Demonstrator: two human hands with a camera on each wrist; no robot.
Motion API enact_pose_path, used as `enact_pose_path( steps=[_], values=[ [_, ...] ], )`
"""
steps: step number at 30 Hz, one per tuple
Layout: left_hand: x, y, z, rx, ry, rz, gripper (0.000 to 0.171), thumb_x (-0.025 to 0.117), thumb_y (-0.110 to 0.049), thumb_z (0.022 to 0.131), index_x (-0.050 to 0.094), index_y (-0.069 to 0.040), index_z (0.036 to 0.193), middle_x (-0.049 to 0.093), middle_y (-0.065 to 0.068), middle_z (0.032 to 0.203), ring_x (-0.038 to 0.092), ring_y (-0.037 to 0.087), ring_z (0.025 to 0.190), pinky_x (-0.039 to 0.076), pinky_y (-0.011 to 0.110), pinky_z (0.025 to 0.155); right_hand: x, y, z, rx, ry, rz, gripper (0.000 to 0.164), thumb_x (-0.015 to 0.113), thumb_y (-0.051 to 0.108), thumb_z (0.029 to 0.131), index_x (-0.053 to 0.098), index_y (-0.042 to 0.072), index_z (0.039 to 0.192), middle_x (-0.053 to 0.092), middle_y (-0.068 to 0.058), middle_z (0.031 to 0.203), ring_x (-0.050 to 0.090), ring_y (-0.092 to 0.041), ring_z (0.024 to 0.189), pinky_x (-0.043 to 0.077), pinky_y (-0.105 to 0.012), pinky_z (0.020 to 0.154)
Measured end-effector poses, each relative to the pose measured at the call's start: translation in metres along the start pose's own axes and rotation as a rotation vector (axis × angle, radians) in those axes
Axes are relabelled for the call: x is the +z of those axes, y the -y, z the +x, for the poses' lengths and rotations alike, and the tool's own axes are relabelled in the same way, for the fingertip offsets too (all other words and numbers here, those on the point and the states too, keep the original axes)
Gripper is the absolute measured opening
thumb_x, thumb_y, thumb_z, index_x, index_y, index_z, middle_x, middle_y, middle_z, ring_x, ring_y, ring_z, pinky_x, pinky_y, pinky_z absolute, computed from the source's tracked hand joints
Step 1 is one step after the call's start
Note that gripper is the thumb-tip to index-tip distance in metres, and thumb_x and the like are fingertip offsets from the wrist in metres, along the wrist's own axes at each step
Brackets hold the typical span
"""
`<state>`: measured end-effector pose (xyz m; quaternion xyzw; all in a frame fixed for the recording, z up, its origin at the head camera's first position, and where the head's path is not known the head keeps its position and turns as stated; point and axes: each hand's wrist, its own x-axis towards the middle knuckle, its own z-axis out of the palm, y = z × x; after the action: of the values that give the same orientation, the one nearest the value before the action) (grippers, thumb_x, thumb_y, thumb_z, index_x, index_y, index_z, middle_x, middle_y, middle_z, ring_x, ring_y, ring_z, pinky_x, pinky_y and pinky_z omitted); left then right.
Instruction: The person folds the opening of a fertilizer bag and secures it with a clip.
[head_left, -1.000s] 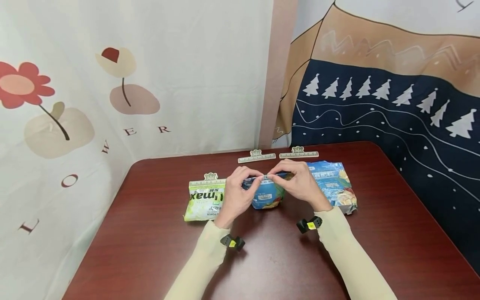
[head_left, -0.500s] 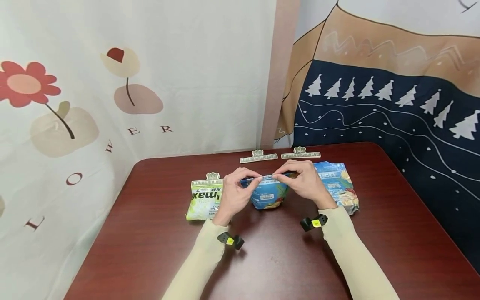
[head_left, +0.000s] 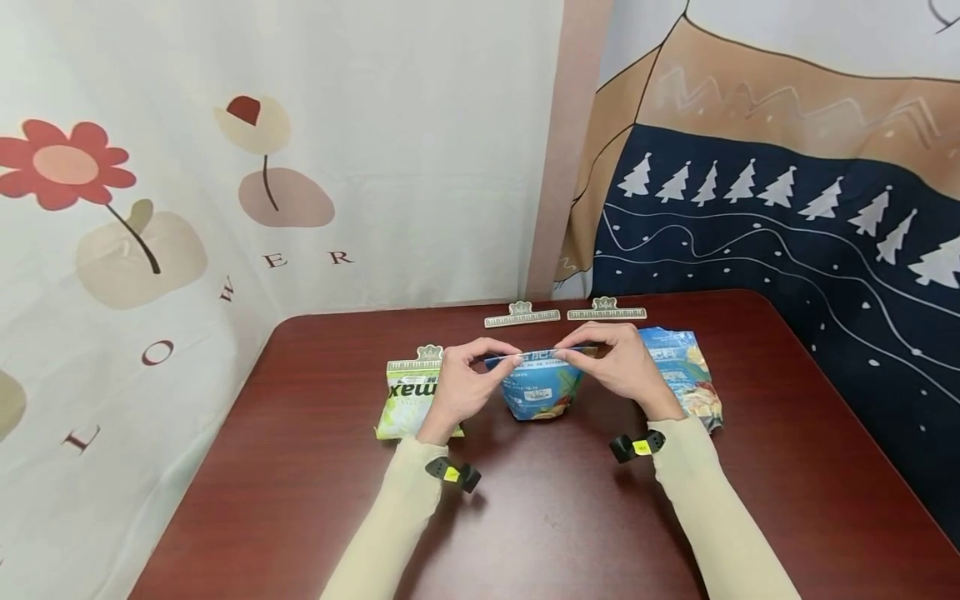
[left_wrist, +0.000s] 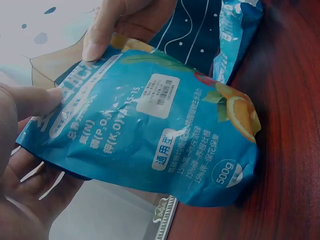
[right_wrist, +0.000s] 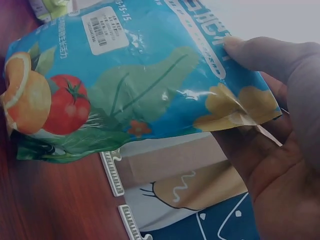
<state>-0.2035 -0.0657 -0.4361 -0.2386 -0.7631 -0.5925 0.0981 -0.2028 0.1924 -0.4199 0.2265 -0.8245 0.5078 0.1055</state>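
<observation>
A blue fertilizer bag (head_left: pixel 538 396) printed with fruit and vegetables stands upright on the table between the two hands. The left hand (head_left: pixel 463 383) pinches its top edge left of centre, thumb on the near face and fingers behind. At the right part of the same edge, the right hand (head_left: pixel 621 364) pinches in the same way. The edge runs straight between them. In the left wrist view the bag's printed face (left_wrist: pixel 165 130) shows a white label and "500g". From the right wrist, a tomato and an orange appear on the bag (right_wrist: pixel 140 90).
Left of the hands lies a green-and-white packet (head_left: pixel 408 408), a ruler-like cream clip (head_left: pixel 415 364) across its top. A second blue bag (head_left: pixel 686 375) lies at right, partly behind the right hand. Two more clips (head_left: pixel 522 317) lie along the table's back edge, before the curtain (head_left: pixel 420 167).
Both hands have slid apart along the bag's top edge, which now looks straighter and shows more of its print. The head view has shifted slightly.
</observation>
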Motion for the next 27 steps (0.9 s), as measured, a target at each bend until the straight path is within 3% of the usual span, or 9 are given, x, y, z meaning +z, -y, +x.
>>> enact_pose_path(
  steps=[3,10,14,21,27],
  values=[
    [-0.001,0.000,0.000,0.004,0.008,0.001,0.009,0.078,-0.028,0.093,0.081,-0.023,0.099,0.079,-0.005,0.096,0.051,0.019,0.060,0.039,0.024,0.052,-0.001,-0.001,-0.001,0.017,-0.005,0.004,0.014,0.081,0.024,0.090,0.082,0.016,0.101,0.078,0.004,0.096,0.065,-0.010,0.085,0.055,-0.022,0.068],
    [0.002,-0.002,0.000,0.061,-0.036,0.027,0.004,0.080,-0.018,0.091,0.082,-0.017,0.094,0.080,0.002,0.092,0.048,0.012,0.054,0.036,0.022,0.049,0.000,0.001,-0.002,0.000,-0.025,-0.004,0.012,0.082,0.023,0.089,0.083,0.016,0.098,0.078,0.004,0.092,0.067,-0.009,0.086,0.056,-0.020,0.073],
    [0.003,-0.004,0.000,0.028,-0.036,0.021,0.005,0.081,-0.015,0.089,0.082,-0.013,0.094,0.080,0.005,0.093,0.052,0.007,0.061,0.038,0.019,0.053,0.000,-0.001,-0.003,0.010,-0.022,0.014,0.010,0.082,0.022,0.088,0.083,0.017,0.097,0.078,0.004,0.092,0.067,-0.009,0.086,0.056,-0.021,0.073],
    [-0.005,-0.001,0.002,-0.065,0.031,-0.026,0.010,0.082,-0.022,0.089,0.082,-0.016,0.097,0.080,0.003,0.096,0.065,0.007,0.080,0.051,0.021,0.065,-0.004,-0.001,-0.003,0.030,0.012,0.033,0.015,0.081,0.023,0.090,0.082,0.016,0.103,0.078,0.001,0.099,0.068,-0.009,0.090,0.058,-0.022,0.074],
    [-0.014,0.002,0.001,-0.079,0.049,-0.048,0.011,0.082,-0.023,0.089,0.082,-0.016,0.097,0.079,0.004,0.094,0.069,0.013,0.077,0.056,0.026,0.067,-0.007,-0.002,-0.003,0.062,0.015,0.039,0.015,0.081,0.023,0.090,0.081,0.017,0.103,0.077,0.000,0.099,0.065,-0.012,0.085,0.056,-0.024,0.067]
  ],
)
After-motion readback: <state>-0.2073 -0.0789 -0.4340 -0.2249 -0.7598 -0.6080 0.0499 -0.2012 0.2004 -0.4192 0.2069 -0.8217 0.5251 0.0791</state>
